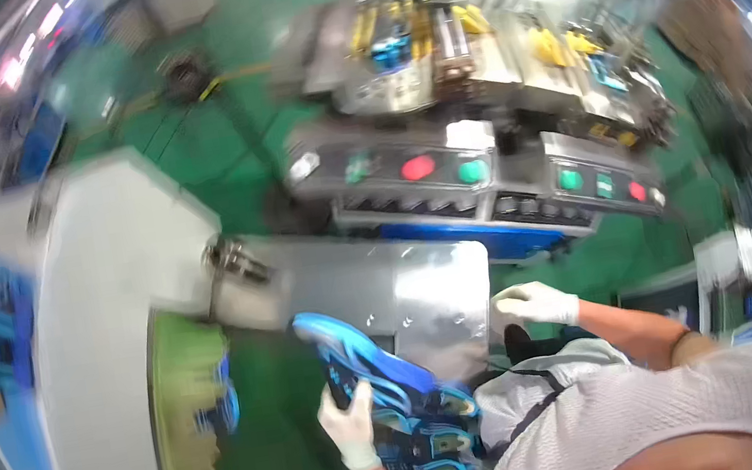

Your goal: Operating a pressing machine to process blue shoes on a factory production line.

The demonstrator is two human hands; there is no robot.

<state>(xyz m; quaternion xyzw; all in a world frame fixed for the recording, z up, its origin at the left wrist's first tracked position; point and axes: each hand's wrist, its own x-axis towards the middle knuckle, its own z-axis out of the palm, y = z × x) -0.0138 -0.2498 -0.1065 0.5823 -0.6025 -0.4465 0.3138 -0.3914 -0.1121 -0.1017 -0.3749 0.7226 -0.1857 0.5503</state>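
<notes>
The white-gloved left hand grasps the curved blue-and-black piece toward one o'clock, best gripped firmly; whether the white-gloved right hand holds anything is unclear.

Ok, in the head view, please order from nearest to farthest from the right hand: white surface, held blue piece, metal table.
1. Metal table: just left of the right hand.
2. Held blue piece: in the left hand.
3. White surface: far left.
</notes>
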